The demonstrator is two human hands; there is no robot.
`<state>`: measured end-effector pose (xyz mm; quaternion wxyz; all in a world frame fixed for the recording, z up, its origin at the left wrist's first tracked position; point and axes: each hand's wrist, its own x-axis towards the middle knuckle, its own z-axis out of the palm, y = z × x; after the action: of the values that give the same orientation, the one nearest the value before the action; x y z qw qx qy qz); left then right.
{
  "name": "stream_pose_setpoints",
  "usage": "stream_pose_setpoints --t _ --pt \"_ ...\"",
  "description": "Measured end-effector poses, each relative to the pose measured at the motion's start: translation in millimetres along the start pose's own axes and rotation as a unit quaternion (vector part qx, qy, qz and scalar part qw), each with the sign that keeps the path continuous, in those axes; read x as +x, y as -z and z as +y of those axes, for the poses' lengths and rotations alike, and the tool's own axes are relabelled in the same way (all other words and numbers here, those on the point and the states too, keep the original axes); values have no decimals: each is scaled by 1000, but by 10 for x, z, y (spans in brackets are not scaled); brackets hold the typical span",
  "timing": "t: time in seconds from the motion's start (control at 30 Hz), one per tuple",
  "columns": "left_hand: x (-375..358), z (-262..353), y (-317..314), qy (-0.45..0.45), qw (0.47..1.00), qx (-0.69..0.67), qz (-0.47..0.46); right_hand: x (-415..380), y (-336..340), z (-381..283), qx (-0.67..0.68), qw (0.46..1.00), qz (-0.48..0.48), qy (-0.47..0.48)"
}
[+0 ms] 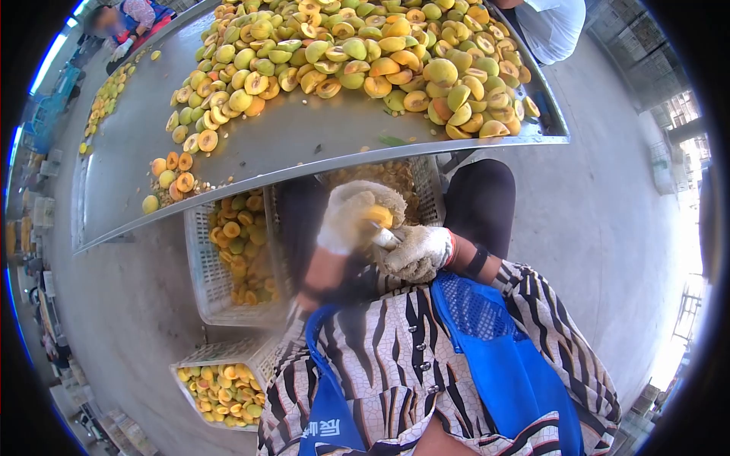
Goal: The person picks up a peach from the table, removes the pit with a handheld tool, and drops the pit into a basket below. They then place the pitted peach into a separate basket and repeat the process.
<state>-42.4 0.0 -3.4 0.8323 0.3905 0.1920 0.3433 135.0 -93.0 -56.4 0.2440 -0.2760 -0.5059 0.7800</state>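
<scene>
In a soiled white glove, my left hand (359,215) closes around a yellow apricot (378,216) below the table edge, slightly blurred by motion. My right hand (420,252), gloved too, grips a small white-handled knife (386,239) right beside the fruit; its blade is mostly hidden by the fruit and the left glove. The two hands nearly touch above my lap. Beyond them, a large pile of apricots (327,53), many cut into halves, covers the metal table (296,133).
Under the table's left part stands a white crate (201,266) of apricot halves, with another crate (228,352) nearer me. A third crate (432,194) sits behind my hands, between my knees. Other people (138,19) are at the table's far left and far right (549,29).
</scene>
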Motion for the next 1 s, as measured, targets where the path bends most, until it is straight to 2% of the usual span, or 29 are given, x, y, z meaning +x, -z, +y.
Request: stream_pose_setpoints --t 0.07,0.1,0.13,0.23,0.33,0.37,0.4,0.5,0.57,0.6,0.63,0.7,0.73,0.77,0.83,0.87,0.9,0.93,0.97,1.0 --pt "-12 13 -17 -24 1000 -8 -15 23 -20 341 197 980 4 -17" --pt "-23 17 2 -21 999 28 5 81 -84 313 310 950 21 -35" --pt "-44 10 34 -17 998 63 26 82 -36 132 443 883 -152 -23" --pt "-86 -41 108 -49 984 168 39 163 -23 370 436 889 -128 -54" --pt "-154 -175 217 -55 979 184 70 184 3 439 473 865 -149 -72" --pt "-149 -220 265 -49 986 138 84 159 9 418 486 857 -160 -62" --pt "-145 -265 312 -44 990 92 99 74 -66 120 491 854 -169 -25" --pt "-118 -238 429 -42 981 -134 132 -32 76 81 246 961 -67 109" --pt "-225 -85 518 -61 953 -255 152 80 278 280 252 961 -54 97" --pt "-325 -3 628 -88 951 -234 180 62 184 -98 366 930 -21 4" --pt "-439 93 752 -115 948 -213 205 45 90 -481 479 874 33 -78" --pt "-692 321 917 -147 914 -162 341 79 92 -390 529 835 140 -60" --pt "-862 400 1093 -166 896 -124 394 125 139 -366 628 756 163 -93" --pt "-1073 439 1310 -185 871 -85 448 130 229 -273 590 773 209 -98" --pt "-1587 445 1789 -186 822 -104 528 105 363 -115 639 758 121 -56" --pt "-1981 312 2194 -180 847 -52 498 105 301 -219 581 797 157 -46" --pt "-2288 212 2430 -138 838 136 510 105 240 -321 517 832 196 -42" --pt "-2559 119 2616 -87 799 316 504 105 179 -423 450 861 234 -43" --pt "-2902 -95 3010 -50 787 313 529 122 147 -456 485 847 215 -30" --pt "-3237 -304 3392 -11 774 308 553 138 228 -349 586 788 179 -63"
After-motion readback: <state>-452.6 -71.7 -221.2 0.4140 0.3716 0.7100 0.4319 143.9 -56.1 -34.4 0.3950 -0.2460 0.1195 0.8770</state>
